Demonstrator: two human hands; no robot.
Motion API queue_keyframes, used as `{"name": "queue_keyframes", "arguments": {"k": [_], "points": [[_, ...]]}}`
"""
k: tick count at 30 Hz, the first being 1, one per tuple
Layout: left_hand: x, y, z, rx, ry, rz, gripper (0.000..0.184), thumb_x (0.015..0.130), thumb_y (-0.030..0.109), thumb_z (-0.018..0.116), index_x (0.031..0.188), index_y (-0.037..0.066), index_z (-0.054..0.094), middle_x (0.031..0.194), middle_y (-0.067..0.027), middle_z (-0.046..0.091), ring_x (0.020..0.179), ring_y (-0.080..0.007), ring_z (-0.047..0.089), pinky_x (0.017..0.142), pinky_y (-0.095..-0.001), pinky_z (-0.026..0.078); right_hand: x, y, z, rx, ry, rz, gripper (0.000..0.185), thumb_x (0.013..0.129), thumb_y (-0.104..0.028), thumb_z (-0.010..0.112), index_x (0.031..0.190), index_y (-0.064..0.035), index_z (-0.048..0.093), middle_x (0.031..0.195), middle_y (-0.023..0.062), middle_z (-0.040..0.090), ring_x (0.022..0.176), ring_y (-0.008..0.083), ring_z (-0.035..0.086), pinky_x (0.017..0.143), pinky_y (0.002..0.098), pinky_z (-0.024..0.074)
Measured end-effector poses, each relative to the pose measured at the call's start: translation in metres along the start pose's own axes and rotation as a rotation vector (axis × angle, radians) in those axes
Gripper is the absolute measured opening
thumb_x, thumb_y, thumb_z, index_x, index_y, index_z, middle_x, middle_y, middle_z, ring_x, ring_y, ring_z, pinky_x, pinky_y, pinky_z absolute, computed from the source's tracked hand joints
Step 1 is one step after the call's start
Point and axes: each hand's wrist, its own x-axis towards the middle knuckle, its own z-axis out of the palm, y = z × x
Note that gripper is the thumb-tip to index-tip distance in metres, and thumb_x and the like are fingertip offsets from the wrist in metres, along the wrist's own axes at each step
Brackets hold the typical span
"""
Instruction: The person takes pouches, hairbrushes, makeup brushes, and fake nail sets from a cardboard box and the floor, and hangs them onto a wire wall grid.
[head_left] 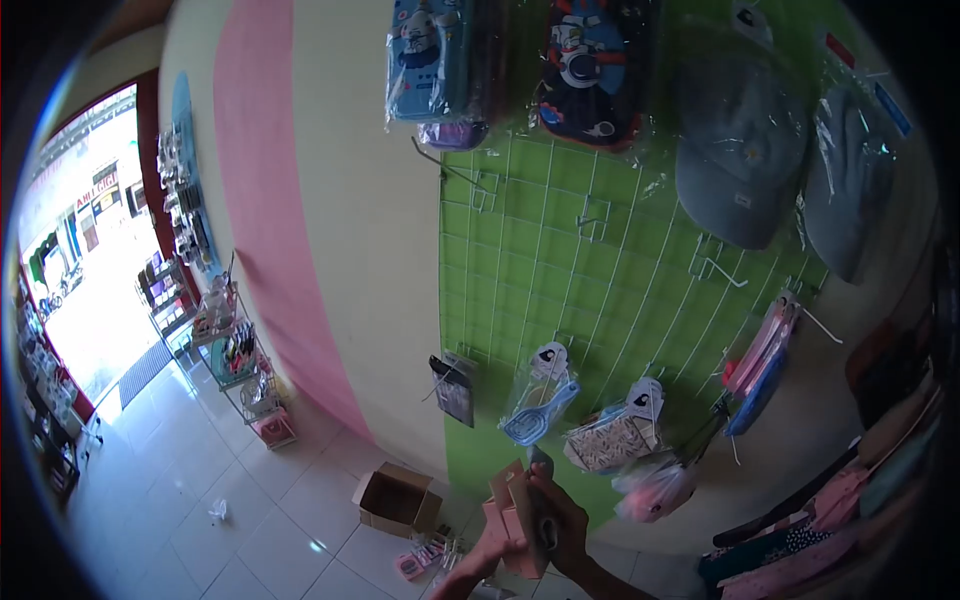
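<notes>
At the bottom centre, my left hand (487,556) is closed around a few flat pinkish-brown card packages (513,515). My right hand (566,518) is closed at their right side, against a dark flat piece whose kind I cannot make out. A small grey rounded tip (540,460) pokes up above the right fingers. Just beyond the hands, a blue hairbrush (540,415) in clear plastic and a patterned pouch (612,440) hang from hooks on a white wire grid (560,270).
An open cardboard box (398,500) stands on the tiled floor, with small pink packages (410,566) beside it. Grey caps (745,150) and cases (590,75) hang above. Clothes (820,530) are at the right. A rack (235,365) stands near the doorway at left.
</notes>
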Motion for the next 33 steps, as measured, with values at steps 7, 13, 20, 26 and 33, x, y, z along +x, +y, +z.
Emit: {"name": "queue_keyframes", "arguments": {"k": [7, 13, 20, 26, 33], "points": [[0.011, 0.067, -0.019, -0.022, -0.099, 0.064, 0.067, 0.066, 0.035, 0.062, 0.116, 0.001, 0.034, 0.098, -0.0097, 0.049, 0.087, -0.0188, 0.051, 0.074, -0.0298, 0.044, 0.014, -0.022, 0.034, -0.083, -0.037, -0.083, 0.031, 0.079, 0.002, 0.04, 0.108, -0.0008, 0.049, 0.119, 0.0149, 0.043, 0.112, 0.0248, 0.04, 0.092, 0.0314, 0.032], [0.018, 0.068, -0.059, -0.237, -0.168, -0.017, 0.059, 0.074, 0.034, 0.052, 0.117, 0.002, 0.027, 0.101, -0.0105, 0.044, 0.086, -0.0197, 0.05, 0.067, -0.0311, 0.046, 0.022, -0.023, 0.048, -0.067, -0.023, -0.229, 0.027, 0.08, -0.001, 0.041, 0.104, -0.0031, 0.051, 0.112, 0.0136, 0.048, 0.106, 0.0258, 0.045, 0.089, 0.0327, 0.0341], [0.018, 0.085, -0.017, 0.144, 0.341, 0.237, 0.058, 0.069, 0.022, 0.056, 0.114, 0.0, 0.028, 0.103, -0.0086, 0.043, 0.095, -0.0159, 0.045, 0.081, -0.0286, 0.037, 0.003, -0.006, 0.077, -0.156, 0.168, -0.136, 0.054, 0.07, -0.017, 0.064, 0.114, -0.0014, 0.036, 0.11, 0.0137, 0.045, 0.099, 0.0226, 0.047, 0.084, 0.0312, 0.0373], [0.004, 0.088, -0.039, -0.078, 0.32, 0.062, 0.031, 0.083, 0.017, 0.049, 0.106, -0.001, 0.042, 0.097, -0.0092, 0.051, 0.085, -0.0157, 0.052, 0.076, -0.0269, 0.043, 0.01, -0.004, 0.082, 0.309, 0.273, 0.143, 0.059, 0.068, -0.019, 0.068, 0.114, 0.0015, 0.037, 0.105, 0.011, 0.046, 0.098, 0.0166, 0.045, 0.084, 0.0285, 0.0359], [-0.008, 0.094, -0.054, -0.263, 0.47, 0.177, 0.031, 0.08, 0.019, 0.053, 0.105, 0.001, 0.045, 0.095, -0.0052, 0.052, 0.087, -0.0137, 0.052, 0.071, -0.0258, 0.045, 0.018, -0.003, 0.062, 0.188, 0.137, 0.336, 0.039, 0.076, -0.016, 0.059, 0.109, -0.0025, 0.044, 0.099, 0.0065, 0.051, 0.088, 0.0114, 0.049, 0.076, 0.0232, 0.0404]]}}
